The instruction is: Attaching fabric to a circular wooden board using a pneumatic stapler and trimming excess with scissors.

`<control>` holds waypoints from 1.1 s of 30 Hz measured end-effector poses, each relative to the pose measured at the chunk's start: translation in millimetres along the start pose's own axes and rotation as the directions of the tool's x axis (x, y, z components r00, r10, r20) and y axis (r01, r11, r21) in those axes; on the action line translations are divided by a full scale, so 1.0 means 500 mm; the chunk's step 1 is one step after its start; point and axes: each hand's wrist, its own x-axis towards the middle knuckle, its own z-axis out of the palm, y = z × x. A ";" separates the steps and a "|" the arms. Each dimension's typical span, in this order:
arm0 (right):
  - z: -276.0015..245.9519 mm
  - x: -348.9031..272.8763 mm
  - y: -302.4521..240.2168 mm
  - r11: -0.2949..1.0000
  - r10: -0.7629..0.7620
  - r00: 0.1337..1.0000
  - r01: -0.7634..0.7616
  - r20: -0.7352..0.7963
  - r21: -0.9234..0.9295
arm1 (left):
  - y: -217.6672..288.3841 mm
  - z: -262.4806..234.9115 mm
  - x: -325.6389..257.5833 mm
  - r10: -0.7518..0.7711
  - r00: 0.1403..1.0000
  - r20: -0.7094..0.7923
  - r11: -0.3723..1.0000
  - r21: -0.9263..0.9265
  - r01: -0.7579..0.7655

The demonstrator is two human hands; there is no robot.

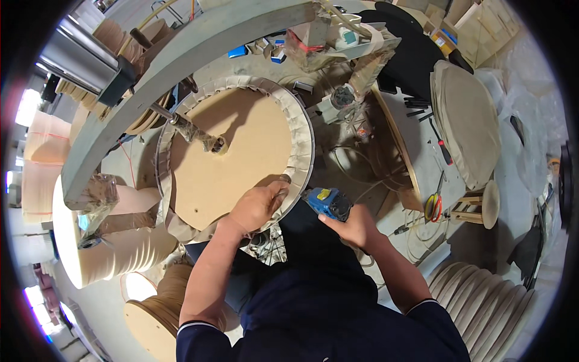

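Observation:
In front of me a round wooden board [241, 151] lies under a metal rod with a wrapped tip [208, 142] that meets it near the middle. Pleated beige fabric [300, 139] is folded over the board's edge all round. My left hand [262, 205] is closed at the near right edge, its fingers pinching the fabric there. My right hand [356, 229] grips a blue power tool [327, 203], which looks like a staple gun, just right of the rim. The tool's nose points toward the fabric edge; whether it touches is too small to tell.
A grey curved frame arm [181, 60] arches over the board's far left. On the table at right lie a screwdriver [444, 148], scissors [433, 205] and stacked round fabric pieces [467, 123]. Stacked round boards [154, 320] and covered rounds [482, 308] stand near me. Hoses [356, 169] trail behind the tool.

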 end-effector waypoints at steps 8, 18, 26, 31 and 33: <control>0.037 0.017 -0.015 0.995 -0.092 0.996 0.091 0.011 0.043 | -0.023 0.030 0.017 -0.169 0.963 -0.208 0.985 -0.007 0.172; 0.067 0.073 -0.051 0.983 -0.054 0.998 0.051 -0.012 -0.177 | -0.020 0.045 0.045 -0.324 0.899 -0.294 0.946 -0.112 0.304; 0.028 0.024 -0.001 0.997 -0.075 0.986 0.077 -0.152 0.011 | 0.024 0.023 0.007 -0.094 0.995 -0.027 0.989 0.108 0.096; 0.016 -0.010 -0.015 0.998 0.010 0.999 -0.012 -0.034 -0.063 | -0.014 -0.008 -0.013 0.038 0.999 -0.002 0.999 0.014 -0.038; 0.018 -0.009 -0.020 0.999 0.030 1.000 -0.030 0.008 -0.038 | -0.022 -0.004 -0.002 -0.012 1.000 -0.001 0.999 0.049 0.012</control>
